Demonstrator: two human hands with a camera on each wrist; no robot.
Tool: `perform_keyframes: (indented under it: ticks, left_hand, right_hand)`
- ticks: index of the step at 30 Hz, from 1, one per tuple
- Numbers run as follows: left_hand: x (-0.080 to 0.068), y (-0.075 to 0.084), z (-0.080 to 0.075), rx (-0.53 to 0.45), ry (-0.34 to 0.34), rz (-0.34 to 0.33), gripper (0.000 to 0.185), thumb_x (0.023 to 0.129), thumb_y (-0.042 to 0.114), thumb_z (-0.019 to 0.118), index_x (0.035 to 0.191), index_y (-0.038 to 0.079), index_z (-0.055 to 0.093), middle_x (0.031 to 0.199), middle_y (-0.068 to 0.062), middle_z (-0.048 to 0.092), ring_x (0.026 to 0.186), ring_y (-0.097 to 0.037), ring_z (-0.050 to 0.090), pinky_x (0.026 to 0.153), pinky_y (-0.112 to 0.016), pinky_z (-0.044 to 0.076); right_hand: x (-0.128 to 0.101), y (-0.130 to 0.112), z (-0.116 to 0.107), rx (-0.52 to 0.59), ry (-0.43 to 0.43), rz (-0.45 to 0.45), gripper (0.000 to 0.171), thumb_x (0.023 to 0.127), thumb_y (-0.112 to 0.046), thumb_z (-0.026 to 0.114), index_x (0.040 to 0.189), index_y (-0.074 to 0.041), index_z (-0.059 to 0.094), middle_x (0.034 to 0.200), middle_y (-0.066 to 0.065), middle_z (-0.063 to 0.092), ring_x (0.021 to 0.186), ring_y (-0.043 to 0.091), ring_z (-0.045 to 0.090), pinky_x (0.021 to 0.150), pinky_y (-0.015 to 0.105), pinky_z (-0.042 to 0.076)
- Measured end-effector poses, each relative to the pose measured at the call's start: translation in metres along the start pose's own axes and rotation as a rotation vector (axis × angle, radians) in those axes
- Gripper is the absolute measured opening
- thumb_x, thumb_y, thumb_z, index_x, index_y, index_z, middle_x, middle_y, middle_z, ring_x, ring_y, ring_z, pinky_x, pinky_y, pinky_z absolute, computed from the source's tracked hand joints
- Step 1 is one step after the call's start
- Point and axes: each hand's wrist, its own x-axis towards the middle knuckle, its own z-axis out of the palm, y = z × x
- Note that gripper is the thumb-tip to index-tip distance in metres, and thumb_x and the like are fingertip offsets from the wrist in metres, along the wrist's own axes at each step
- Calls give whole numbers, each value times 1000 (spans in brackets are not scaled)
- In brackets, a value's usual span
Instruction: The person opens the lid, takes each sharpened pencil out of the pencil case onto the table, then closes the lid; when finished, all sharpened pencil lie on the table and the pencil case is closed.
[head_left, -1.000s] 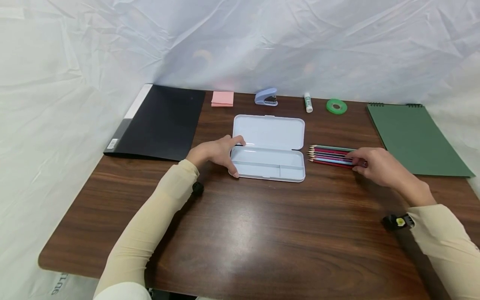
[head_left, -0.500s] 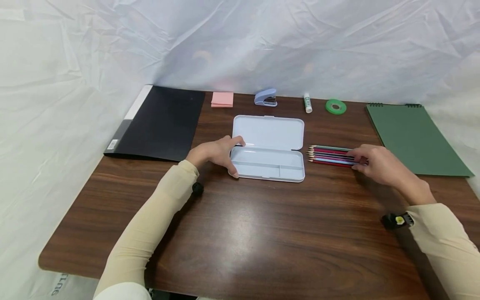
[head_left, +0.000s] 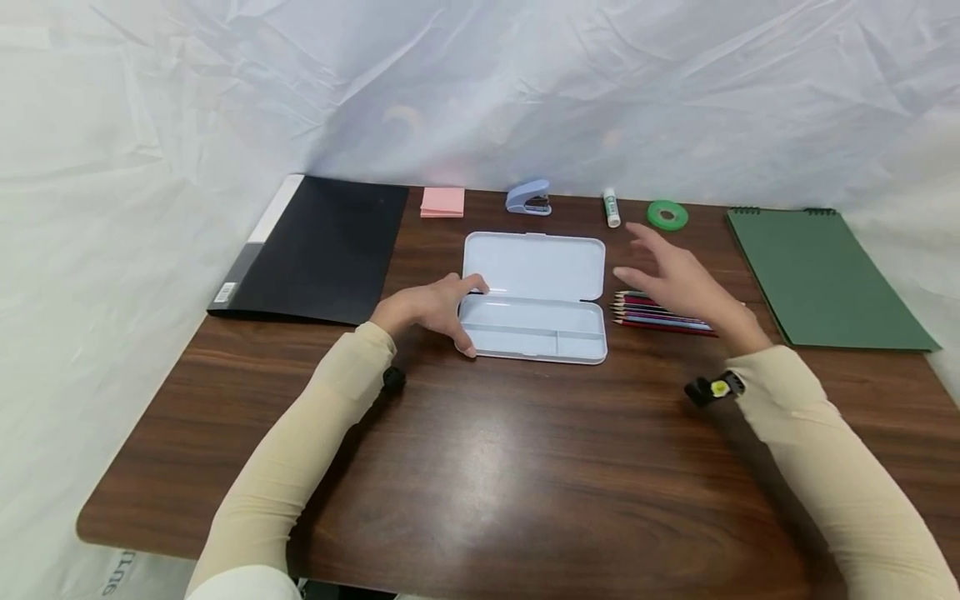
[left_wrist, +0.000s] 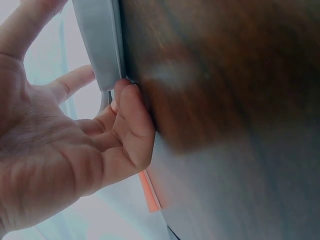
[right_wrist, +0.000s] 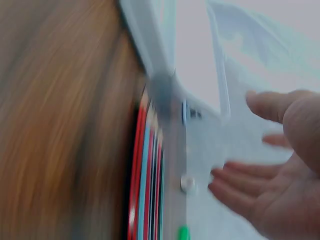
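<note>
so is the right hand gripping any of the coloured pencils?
No, the right hand hovers open above the coloured pencils, holding nothing.

right hand [head_left: 675, 279] lifted off pencils [head_left: 660, 314], fingers spread, moved toward case [head_left: 534, 296]
</note>
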Motion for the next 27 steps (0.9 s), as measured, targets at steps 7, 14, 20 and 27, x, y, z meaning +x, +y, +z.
perform_keyframes:
  ticks: [7, 14, 20, 27]
  left_hand:
    - [2, 0, 2, 0, 2, 12, 97, 72, 34, 90, 148, 24, 31, 137, -14, 38, 124, -28, 43, 105, -47, 41]
    - [2, -1, 2, 15, 12, -2, 99, 72, 36, 90, 150, 25, 29, 137, -13, 37, 125, -27, 43, 106, -47, 41]
    - [-1, -3, 2, 44, 25, 9, 100, 74, 38, 88, 153, 24, 28, 138, -14, 38, 125, -28, 44, 107, -47, 40]
    - [-2, -4, 2, 62, 51, -8, 101, 75, 38, 88, 154, 24, 27, 140, -15, 38, 124, -28, 46, 105, -48, 42]
  right_hand:
    - [24, -18, 11, 209, -74, 96, 79, 104, -45, 47, 161, -13, 2, 163, 26, 19, 150, 42, 24, 114, 62, 26]
    - [26, -30, 10, 303, -22, 134, 73, 104, -48, 42, 161, -14, 12, 159, 24, 30, 149, 39, 28, 114, 60, 28]
    - [24, -34, 11, 374, 13, 146, 62, 106, -42, 42, 157, -8, 30, 160, 21, 32, 146, 39, 34, 115, 56, 31]
    - [26, -42, 16, 439, -21, 134, 54, 108, -40, 38, 149, -5, 44, 155, 17, 41, 143, 33, 38, 115, 56, 30]
